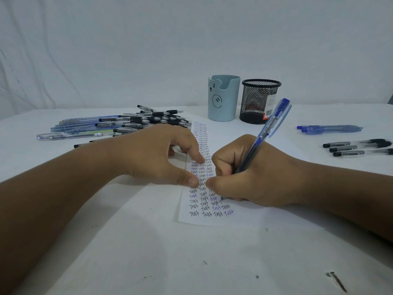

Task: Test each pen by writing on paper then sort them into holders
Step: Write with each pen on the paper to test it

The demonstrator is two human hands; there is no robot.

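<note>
A long strip of paper (197, 218) covered in rows of the word "Test" lies in the middle of the table. My right hand (251, 175) grips a blue pen (268, 126) with its tip down on the paper near the lower rows. My left hand (161, 154) presses the paper's left side with thumb and fingertips. A light blue bear holder (223, 99) and a black mesh holder (258, 101) stand behind the paper.
A big pile of pens (127, 122) lies at the back left. On the right lie blue pens (329, 129) and, nearer, three black pens (357, 146). A white cloth (191, 262) with small dark marks covers the table.
</note>
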